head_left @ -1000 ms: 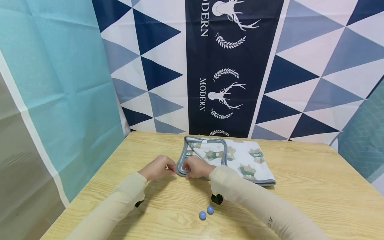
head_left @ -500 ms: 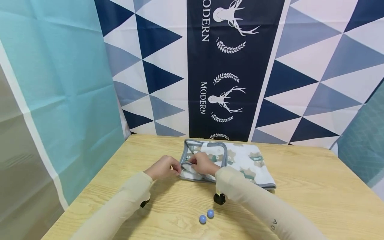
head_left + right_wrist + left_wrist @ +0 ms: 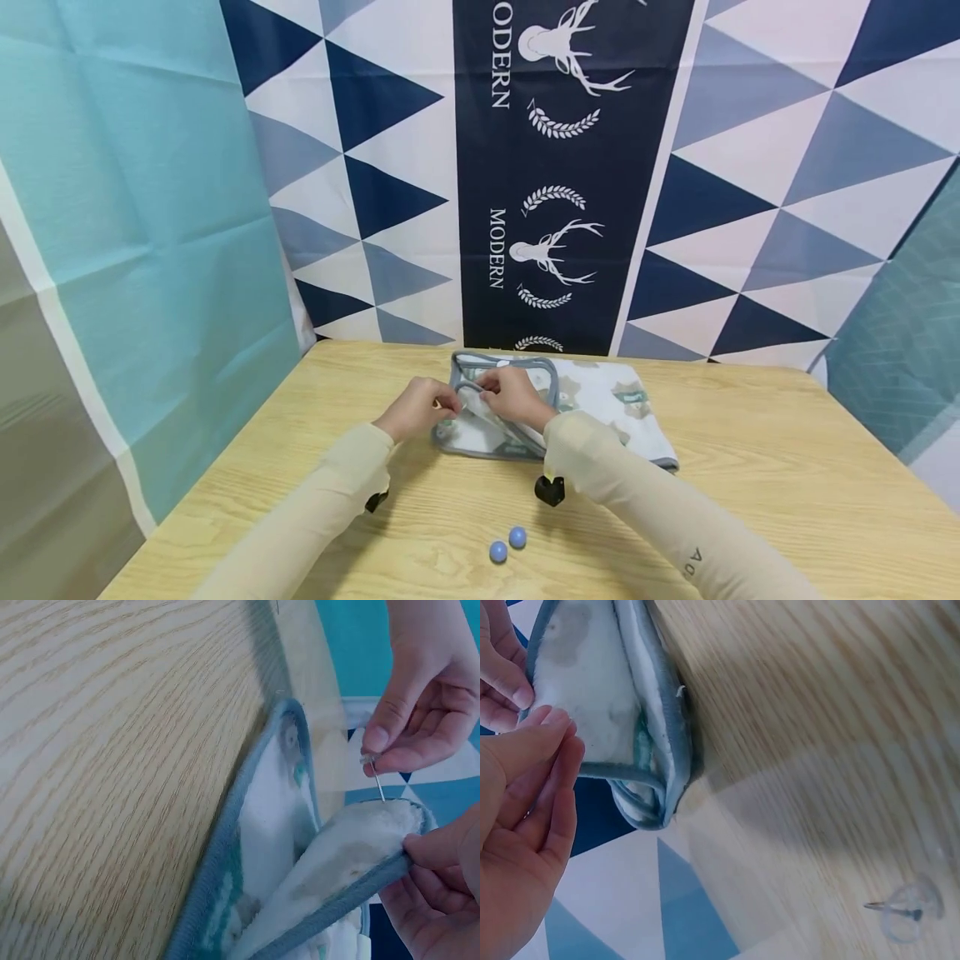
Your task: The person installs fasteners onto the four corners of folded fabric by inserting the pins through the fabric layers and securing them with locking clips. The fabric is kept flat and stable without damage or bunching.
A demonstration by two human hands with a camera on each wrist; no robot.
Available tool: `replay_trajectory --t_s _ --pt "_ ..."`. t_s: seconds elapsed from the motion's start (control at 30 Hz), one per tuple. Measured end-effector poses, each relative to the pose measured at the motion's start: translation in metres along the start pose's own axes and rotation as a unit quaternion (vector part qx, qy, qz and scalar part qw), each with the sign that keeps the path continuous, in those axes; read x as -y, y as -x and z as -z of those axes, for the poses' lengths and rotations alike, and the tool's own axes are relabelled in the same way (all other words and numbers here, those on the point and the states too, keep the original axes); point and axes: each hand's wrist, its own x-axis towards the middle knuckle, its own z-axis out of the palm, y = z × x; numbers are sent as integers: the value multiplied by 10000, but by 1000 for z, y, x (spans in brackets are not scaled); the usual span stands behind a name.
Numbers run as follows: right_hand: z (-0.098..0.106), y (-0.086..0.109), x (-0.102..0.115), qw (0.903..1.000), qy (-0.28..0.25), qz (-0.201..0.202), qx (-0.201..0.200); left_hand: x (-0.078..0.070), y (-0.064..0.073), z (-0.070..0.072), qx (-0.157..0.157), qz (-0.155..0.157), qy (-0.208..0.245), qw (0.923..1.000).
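Note:
A folded white fleece blanket [image 3: 600,392] with brown-and-green animal prints and grey edging lies on the table in the head view. My right hand [image 3: 517,397] pinches one of its corners and holds that corner folded back. At the blanket's left end, my left hand [image 3: 422,407] pinches a clear push pin [image 3: 367,759] between thumb and forefinger. In the right wrist view the pin's needle points down, its tip right at the edge of the raised corner [image 3: 375,825]. The left hand's fingers hide the pin in the left wrist view.
Two small blue balls [image 3: 507,543] sit on the wooden table [image 3: 750,500] in front of the blanket. Another clear push pin [image 3: 911,911] lies on its side in the left wrist view. A patterned cloth [image 3: 390,208] hangs behind the table, a turquoise one [image 3: 165,250] at left.
My right hand has lifted the blanket's near left corner and folded it back, away from the table's front. My left hand has moved right and slightly farther back, closer to that corner.

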Motion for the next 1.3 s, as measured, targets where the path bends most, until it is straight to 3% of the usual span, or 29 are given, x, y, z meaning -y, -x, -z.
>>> replay_trajectory --t_s 0.2,0.5,0.77,0.9,1.13,1.3 --pt "0 1 1 9999 -109 -14 -53 -4 -1 2 -209 -133 -8 9997" --pt "-4 3 1 9997 -161 -170 -113 -4 -4 -4 -59 492 160 9986" --pt "-3 3 1 9993 -167 -288 -147 -5 -5 -3 -67 502 267 9984" --pt "-3 4 3 9997 -188 -68 -120 -6 -6 -4 -276 567 255 9977" --pt "-3 6 4 9998 -164 4 -138 -6 -8 -7 -1004 681 120 9925" --pt "-2 6 9 9996 -227 -33 -134 -5 -11 -6 -920 407 189 9947"
